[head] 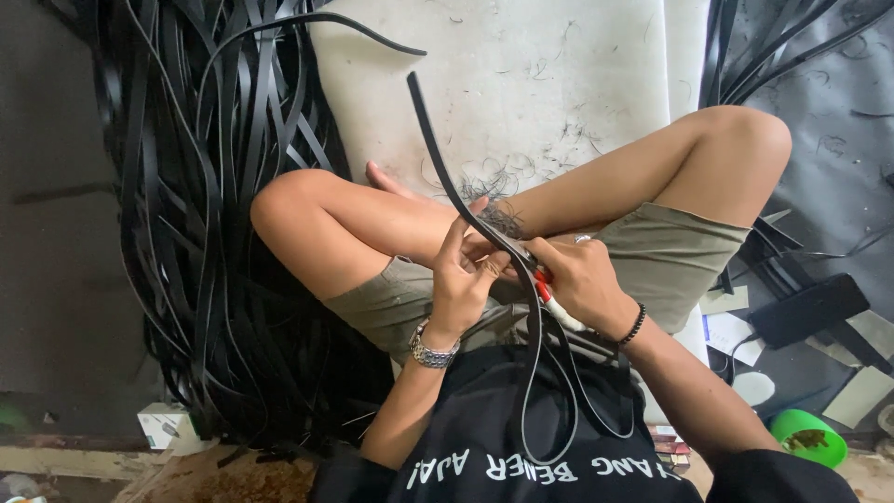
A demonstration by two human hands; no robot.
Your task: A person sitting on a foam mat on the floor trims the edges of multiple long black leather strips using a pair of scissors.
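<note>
1. L hand (463,272): fingers curled shut round a black strap (453,191), pinching it just above the lap; metal watch (432,354) on wrist.
2. R hand (582,279): closed on a red-and-white handled tool (549,296), tip against the strap right beside L fingers; black bead bracelet (634,325) on wrist.
3. Strap: runs up and away from hands over the white mat (521,84), other end loops down below hands across the black shirt (521,438).
4. Hands sit between crossed bare knees, olive shorts (670,251) under them.
5. Left of L hand: big heap of black strips (205,233) on floor.
6. Right of R hand, well apart: green cup (808,436), black flat object (808,307), paper scraps.
7. Mat beyond hands has thin black shavings.
</note>
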